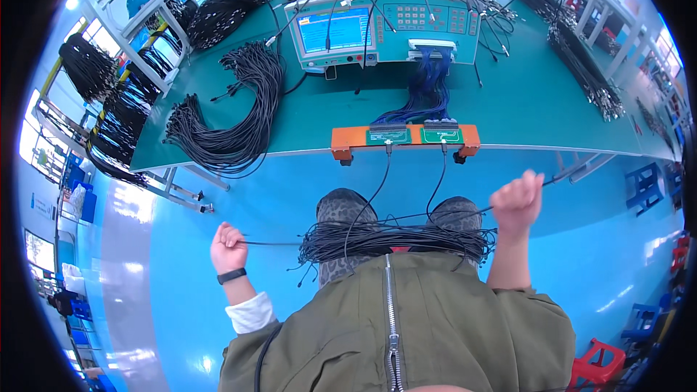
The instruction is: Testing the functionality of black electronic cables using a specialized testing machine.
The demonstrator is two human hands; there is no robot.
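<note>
Across patterned knees (pixel 347 205), thin black cables (pixel 392 241) loosely bunched, left hand (pixel 229 248) and right hand (pixel 518 203) each gripping cable.

Cable bundle on lap (pixel 396 241): smooth black plastic sheathing, dull sheen; looped cables on bench (pixel 254 116): similar black plastic; bench top (pixel 327 105): smooth, matt green; tester (pixel 396 51): smooth hard casing, metal or plastic unclear; screen (pixel 335 30): glossy; fixture bar (pixel 351 136): orange, smooth, plastic-looking; floor (pixel 189 247): glossy blue, bright reflections; jacket (pixel 465 312): olive cloth, matt, creased; zip (pixel 393 319): shiny metal; cuff (pixel 252 312): white cloth; stool (pixel 607 353): red smooth plastic
</note>
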